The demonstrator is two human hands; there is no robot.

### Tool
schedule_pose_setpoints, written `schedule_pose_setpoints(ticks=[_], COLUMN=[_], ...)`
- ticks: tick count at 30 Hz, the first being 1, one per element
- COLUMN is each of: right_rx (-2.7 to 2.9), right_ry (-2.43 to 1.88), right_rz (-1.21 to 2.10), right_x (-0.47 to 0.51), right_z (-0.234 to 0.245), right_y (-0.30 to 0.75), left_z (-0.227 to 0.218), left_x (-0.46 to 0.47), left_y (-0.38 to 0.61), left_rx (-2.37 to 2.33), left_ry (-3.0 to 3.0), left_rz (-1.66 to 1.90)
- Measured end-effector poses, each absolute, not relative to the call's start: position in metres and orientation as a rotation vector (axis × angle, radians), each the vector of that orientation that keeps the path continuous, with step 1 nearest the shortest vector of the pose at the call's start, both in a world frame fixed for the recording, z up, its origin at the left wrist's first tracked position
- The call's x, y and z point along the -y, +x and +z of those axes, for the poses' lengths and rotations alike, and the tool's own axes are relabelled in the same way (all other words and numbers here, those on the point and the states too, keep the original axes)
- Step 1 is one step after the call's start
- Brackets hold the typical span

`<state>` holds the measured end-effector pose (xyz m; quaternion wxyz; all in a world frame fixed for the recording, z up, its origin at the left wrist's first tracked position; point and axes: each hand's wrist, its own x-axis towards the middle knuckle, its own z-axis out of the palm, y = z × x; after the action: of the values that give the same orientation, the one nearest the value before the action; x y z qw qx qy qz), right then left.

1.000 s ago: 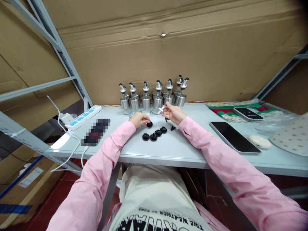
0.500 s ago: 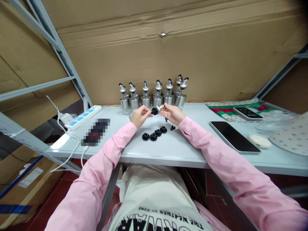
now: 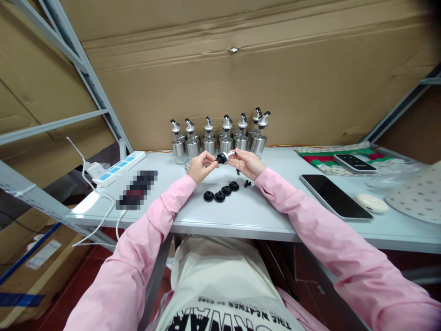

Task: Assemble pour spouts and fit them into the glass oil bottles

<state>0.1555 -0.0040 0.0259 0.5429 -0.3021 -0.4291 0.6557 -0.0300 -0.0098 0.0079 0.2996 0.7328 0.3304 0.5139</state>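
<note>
Between my two hands, above the table, is a pour spout (image 3: 223,157) with a black ribbed stopper and a silvery neck. My left hand (image 3: 202,166) pinches the black stopper end with thumb and fingertips. On the other side my right hand (image 3: 246,162) is closed around the silvery spout end, partly hiding it. Several black ribbed stoppers (image 3: 219,196) lie on the table below my hands. Small black pieces (image 3: 247,183) rest beneath my right hand. Behind my hands stand several glass bottles (image 3: 208,145) with steel sleeves and spouts fitted on top.
At the left of the table (image 3: 234,220) lie a white power strip (image 3: 120,169) and a pixelated dark object (image 3: 137,190). On the right are a large phone (image 3: 335,196), a white oval case (image 3: 371,202) and another dark device (image 3: 354,163) on a patterned cloth. Cardboard (image 3: 275,82) stands behind.
Both hands stay almost where they were, still holding the spout. Its black end has tilted very slightly; nothing else visibly differs.
</note>
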Motion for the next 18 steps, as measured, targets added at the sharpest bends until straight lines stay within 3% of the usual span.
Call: schedule_pose_setpoints(ticks=[18], right_rx=[1.061], right_ry=[-0.714], right_rz=[1.695], right_x=[0.0075], right_z=[0.0261], right_y=[0.1561], left_z=[0.0074], left_x=[0.0088], left_y=[-0.0304], left_rx=[-0.769], left_ry=[2.319], left_rz=[1.154])
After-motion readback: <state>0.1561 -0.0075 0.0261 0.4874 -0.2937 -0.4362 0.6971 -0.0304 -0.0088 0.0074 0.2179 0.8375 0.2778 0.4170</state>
